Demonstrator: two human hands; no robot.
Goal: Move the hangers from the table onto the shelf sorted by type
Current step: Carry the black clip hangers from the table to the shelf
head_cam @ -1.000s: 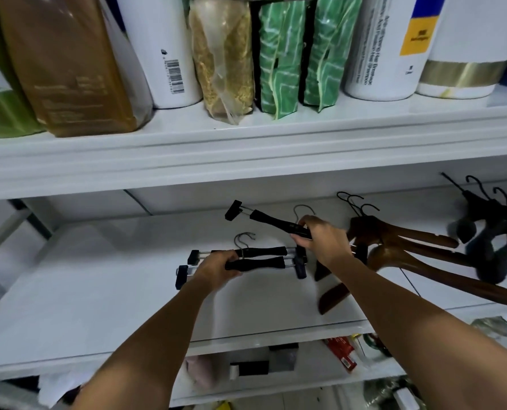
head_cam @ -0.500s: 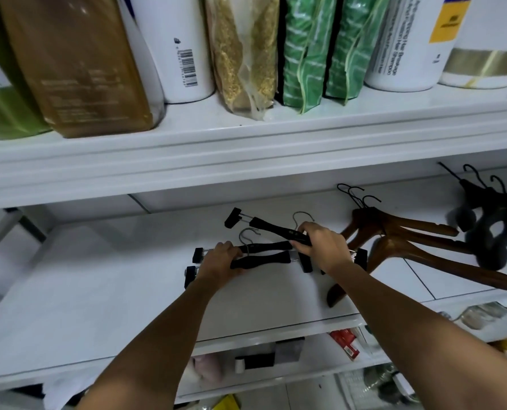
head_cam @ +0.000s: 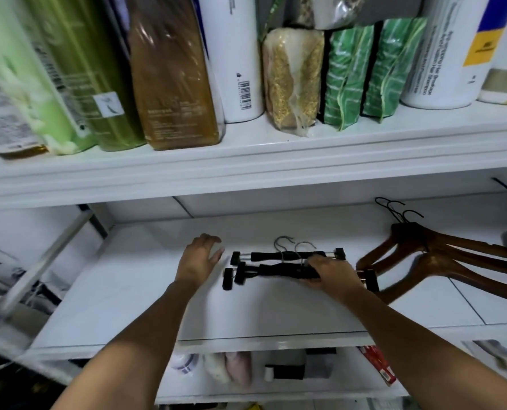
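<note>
R hand (head_cam: 332,273) grips black clip hangers (head_cam: 276,270) on shelf (head_cam: 122,306), fingers curled round bar. L hand (head_cam: 199,258) open, fingers relaxed, holds nothing, just beside. Wooden hangers (head_cam: 453,261) to the right.

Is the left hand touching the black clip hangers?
Apart. Head view shows a strip of white shelf between the left hand and the black clip hangers.

Under the right hand (head_cam: 332,273), clip hangers (head_cam: 276,270) with matt black grips and shiny metal rods and hooks. Right of that hand, glossy dark-brown wooden hangers (head_cam: 441,261). Smooth white shelf (head_cam: 122,297) beneath.
</note>
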